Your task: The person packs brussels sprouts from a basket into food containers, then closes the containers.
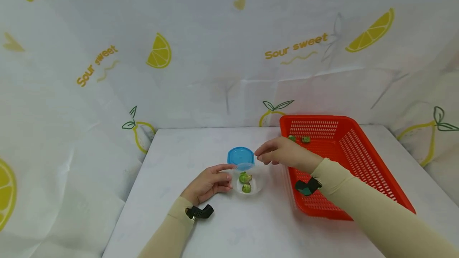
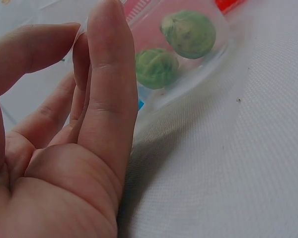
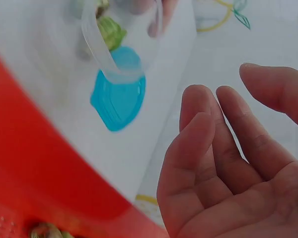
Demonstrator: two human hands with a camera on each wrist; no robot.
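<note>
My left hand (image 1: 211, 182) pinches the rim of a small clear plastic tub (image 1: 259, 182) on the table. Inside the tub lie two Brussels sprouts, an upper one (image 1: 245, 177) and a lower one (image 1: 246, 188); both also show through its wall in the left wrist view. Just behind the tub, a blue lid (image 1: 239, 155) lies flat. My right hand (image 1: 287, 154) hovers between tub and red basket, over the basket's left rim. Its fingers are loosely bent with nothing between them, as the right wrist view (image 3: 238, 163) shows.
On the right stands a red plastic basket (image 1: 380, 162) with slotted walls. Two sprouts (image 1: 306, 139) show near its back left corner; the right arm hides part of it. A white cloth printed with lemons (image 1: 201, 51) hangs behind the white table (image 1: 193, 146).
</note>
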